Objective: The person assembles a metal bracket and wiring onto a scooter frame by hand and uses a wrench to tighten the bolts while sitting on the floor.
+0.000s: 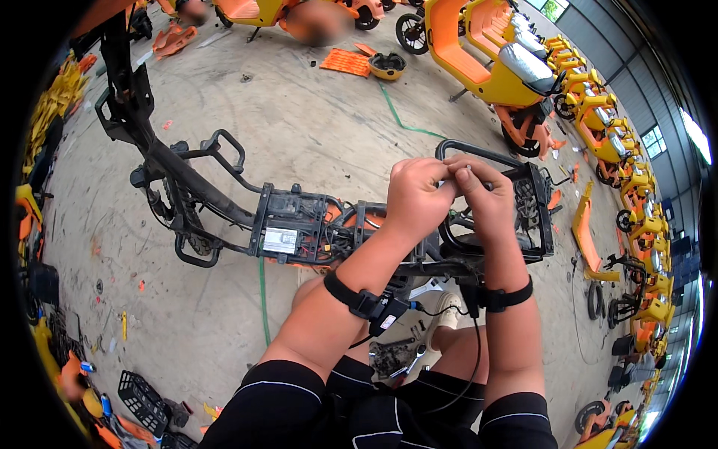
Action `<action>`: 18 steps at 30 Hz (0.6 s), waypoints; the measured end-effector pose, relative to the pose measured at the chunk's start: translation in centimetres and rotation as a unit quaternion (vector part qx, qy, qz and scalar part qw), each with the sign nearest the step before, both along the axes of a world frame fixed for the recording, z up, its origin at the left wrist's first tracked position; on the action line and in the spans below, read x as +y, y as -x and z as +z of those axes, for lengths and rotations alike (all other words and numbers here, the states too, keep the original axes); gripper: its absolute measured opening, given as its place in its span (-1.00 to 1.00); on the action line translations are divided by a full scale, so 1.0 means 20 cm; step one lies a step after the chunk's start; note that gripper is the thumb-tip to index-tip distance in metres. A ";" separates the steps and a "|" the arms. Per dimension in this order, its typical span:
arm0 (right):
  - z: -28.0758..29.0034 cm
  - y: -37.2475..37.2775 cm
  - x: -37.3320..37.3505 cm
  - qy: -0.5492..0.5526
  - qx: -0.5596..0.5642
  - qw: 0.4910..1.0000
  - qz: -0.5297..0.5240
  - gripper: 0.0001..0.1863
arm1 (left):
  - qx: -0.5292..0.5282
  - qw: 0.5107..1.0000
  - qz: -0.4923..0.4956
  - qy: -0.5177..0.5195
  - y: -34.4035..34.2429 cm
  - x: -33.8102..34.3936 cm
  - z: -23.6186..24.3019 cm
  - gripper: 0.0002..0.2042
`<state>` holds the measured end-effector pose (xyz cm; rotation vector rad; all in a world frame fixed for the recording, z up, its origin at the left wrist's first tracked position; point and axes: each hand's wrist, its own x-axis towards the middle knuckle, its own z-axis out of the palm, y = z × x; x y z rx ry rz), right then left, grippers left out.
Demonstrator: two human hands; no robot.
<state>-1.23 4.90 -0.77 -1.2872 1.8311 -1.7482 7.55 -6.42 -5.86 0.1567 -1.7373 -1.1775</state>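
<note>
My left hand (416, 196) and my right hand (485, 196) meet over the rear of a stripped black scooter frame (198, 179). Both are closed, thumbs and fingertips pinched together around something too small to make out. Just beyond and below them runs the bent black tube (479, 148) of the frame's rear rack. In the middle of the frame, to the left of my forearms, a box with a silver label (280, 240) sits beside loose wiring (336, 228). Black straps with small cabled devices (385, 313) are around both forearms.
Wrenches (428, 287) and other tools lie on the floor by my shoes. Ahead are a yellow helmet (387, 67) and an orange panel (345, 62). Yellow scooters (486, 75) line the right side. A black crate (142, 400) lies at lower left.
</note>
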 end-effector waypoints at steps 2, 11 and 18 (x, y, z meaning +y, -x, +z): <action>0.06 0.08 0.02 -0.040 0.000 0.997 0.070 -0.77 | -0.006 1.000 0.009 0.017 -0.02 0.00 0.03 -0.86; 0.07 0.22 -0.01 -0.087 -0.129 0.967 0.200 -0.69 | -0.007 0.998 -0.044 -0.053 -0.02 0.00 0.02 -0.83; 0.04 0.17 -0.02 -0.028 -0.097 0.979 0.177 -0.77 | -0.021 0.997 -0.052 -0.048 -0.03 0.00 0.03 -0.83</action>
